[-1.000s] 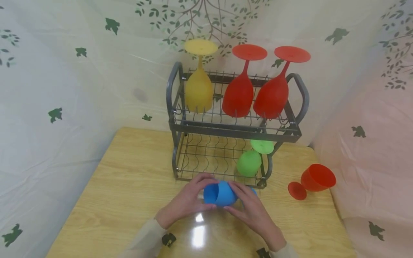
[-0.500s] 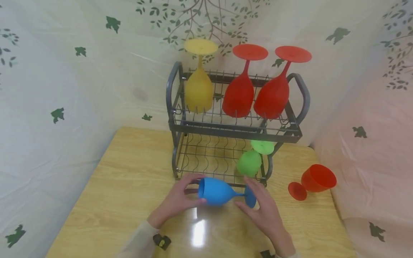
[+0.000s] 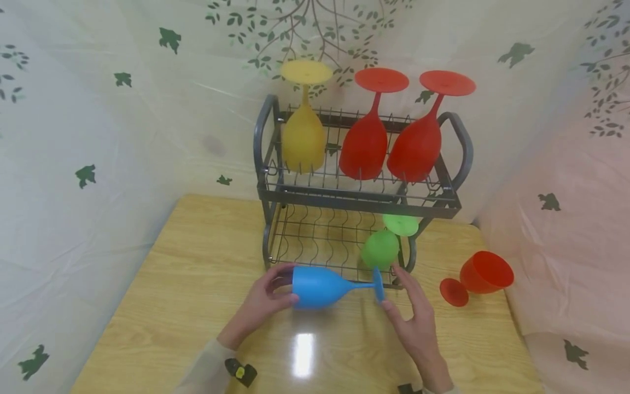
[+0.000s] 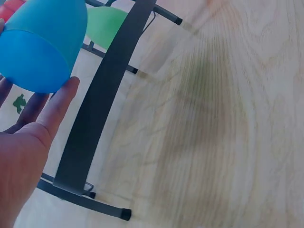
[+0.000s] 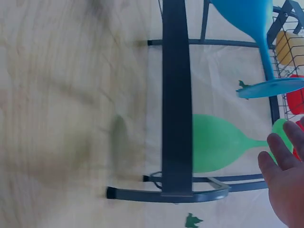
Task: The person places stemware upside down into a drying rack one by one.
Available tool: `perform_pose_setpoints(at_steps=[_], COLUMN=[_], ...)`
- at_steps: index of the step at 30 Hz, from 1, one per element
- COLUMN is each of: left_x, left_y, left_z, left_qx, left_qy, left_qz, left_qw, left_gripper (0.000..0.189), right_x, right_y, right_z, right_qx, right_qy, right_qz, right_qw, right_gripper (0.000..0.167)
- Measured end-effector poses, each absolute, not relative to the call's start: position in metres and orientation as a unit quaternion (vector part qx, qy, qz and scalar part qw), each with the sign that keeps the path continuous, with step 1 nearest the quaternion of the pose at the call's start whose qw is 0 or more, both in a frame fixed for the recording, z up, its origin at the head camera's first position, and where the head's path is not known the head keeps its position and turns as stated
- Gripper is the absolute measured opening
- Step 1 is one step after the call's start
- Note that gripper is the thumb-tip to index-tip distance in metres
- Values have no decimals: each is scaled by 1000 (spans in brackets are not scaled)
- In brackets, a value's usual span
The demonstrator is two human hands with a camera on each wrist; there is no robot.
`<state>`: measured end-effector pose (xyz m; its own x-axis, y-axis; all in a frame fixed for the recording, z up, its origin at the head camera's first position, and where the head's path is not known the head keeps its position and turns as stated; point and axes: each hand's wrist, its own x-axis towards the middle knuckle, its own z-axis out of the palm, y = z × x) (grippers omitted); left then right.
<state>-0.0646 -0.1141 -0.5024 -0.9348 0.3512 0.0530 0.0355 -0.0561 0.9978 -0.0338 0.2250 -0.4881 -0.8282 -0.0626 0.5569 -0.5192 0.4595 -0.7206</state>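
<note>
A blue plastic wine glass point(image 3: 317, 287) lies sideways in the air before the dish rack, its mouth to the left and its foot to the right. Thumb and fingers of my left hand point(image 3: 258, 306) hold it around the rim; the left wrist view shows fingertips at the edge of the bowl point(image 4: 42, 45). My right hand point(image 3: 415, 325) has its fingers spread beside the foot, with the thumb tip close to it. In the right wrist view, those fingers point(image 5: 280, 152) show apart from the blue foot point(image 5: 270, 88).
The two-tier dark rack point(image 3: 359, 202) bears a yellow wine glass point(image 3: 303, 139) and two red ones point(image 3: 364, 145) upside down on top. A green glass point(image 3: 380, 249) sits at the lower tier's right. Another red glass point(image 3: 484, 272) lies on the wooden table point(image 3: 197, 246), right of the rack.
The blue wine glass has shifted left and turned, its mouth now facing away to the left. My left hand moved left with it; my right hand went from its bowl to beside the foot and spread.
</note>
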Motion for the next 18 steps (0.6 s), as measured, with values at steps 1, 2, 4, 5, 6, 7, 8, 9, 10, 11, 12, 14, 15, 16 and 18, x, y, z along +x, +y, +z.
perform_pose_setpoints(at_steps=[1, 2, 4, 5, 6, 7, 8, 9, 10, 11, 12, 14, 15, 16, 18], left_x=[-64, -64, -64, -63, -63, -63, -63, -63, -63, -63, -63, -62, -62, -62, -61], left_y=[-115, -116, -117, -118, -118, -118, -119, -119, -118, -117, -117, -115, -114, -113, -111], left_z=[-503, -504, -506, -507, -508, -508, -510, -511, -512, -512, -513, -514, -514, -515, -516], left_qx=[137, 132, 126, 124, 121, 117, 115, 112, 109, 103, 97, 88, 84, 80, 75], left_qy=[676, 673, 667, 664, 660, 656, 653, 650, 648, 646, 644, 641, 641, 641, 638], left_qz=[715, 719, 727, 730, 734, 738, 742, 744, 746, 749, 751, 755, 756, 756, 759], left_qw=[110, 109, 107, 106, 106, 106, 105, 104, 103, 103, 104, 103, 103, 104, 105], left_gripper=[65, 65, 63, 62, 62, 62, 61, 60, 59, 59, 59, 59, 59, 60, 61], right_x=[-33, -32, -31, -30, -29, -28, -27, -26, -25, -24, -23, -21, -20, -19, -18], right_y=[225, 224, 223, 222, 221, 220, 218, 216, 214, 212, 209, 204, 201, 198, 192], right_z=[-489, -490, -492, -493, -494, -496, -497, -498, -499, -501, -501, -504, -505, -506, -509], right_qx=[165, 153, 133, 126, 120, 116, 111, 108, 104, 99, 92, 84, 81, 77, 75], right_qy=[-820, -818, -811, -806, -799, -792, -784, -775, -765, -756, -744, -721, -712, -704, -693], right_qz=[500, 512, 536, 547, 561, 574, 587, 601, 614, 627, 643, 671, 682, 691, 703], right_qw=[224, 214, 194, 187, 180, 175, 170, 165, 163, 161, 156, 151, 149, 149, 144], right_gripper=[67, 68, 68, 68, 67, 67, 66, 64, 63, 62, 61, 58, 56, 55, 52])
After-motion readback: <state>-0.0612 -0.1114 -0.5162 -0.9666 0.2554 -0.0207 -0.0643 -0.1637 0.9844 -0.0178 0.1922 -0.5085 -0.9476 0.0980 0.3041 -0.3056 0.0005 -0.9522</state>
